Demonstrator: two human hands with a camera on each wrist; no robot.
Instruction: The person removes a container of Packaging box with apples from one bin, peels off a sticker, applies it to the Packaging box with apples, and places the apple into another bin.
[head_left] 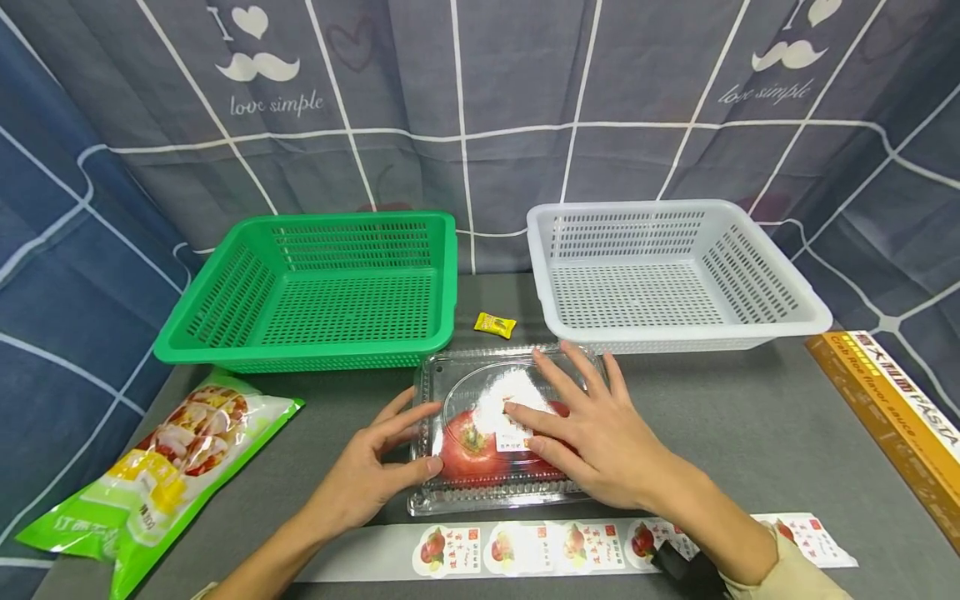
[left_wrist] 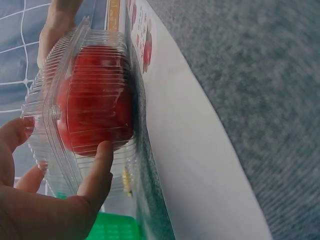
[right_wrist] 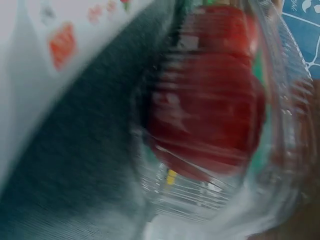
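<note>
A clear plastic clamshell box (head_left: 457,492) with red round fruit (head_left: 468,446) inside lies on the grey table in the head view. A white label (head_left: 512,437) sits on its lid, partly covered by fingers and glare. My left hand (head_left: 367,467) holds the box's left side, thumb near the front and fingers towards the back. In the left wrist view that thumb (left_wrist: 100,172) touches the ribbed side wall. My right hand (head_left: 600,433) rests on the lid with fingers spread, the index fingertip on the label. The right wrist view is blurred, showing the fruit (right_wrist: 205,110) through the plastic.
Behind the box stand a green basket (head_left: 300,354) and a white basket (head_left: 675,333), a small yellow packet (head_left: 495,325) between them. A green-white food bag (head_left: 172,458) lies left, a pasta box (head_left: 892,425) right. A label strip (head_left: 386,554) runs along the front.
</note>
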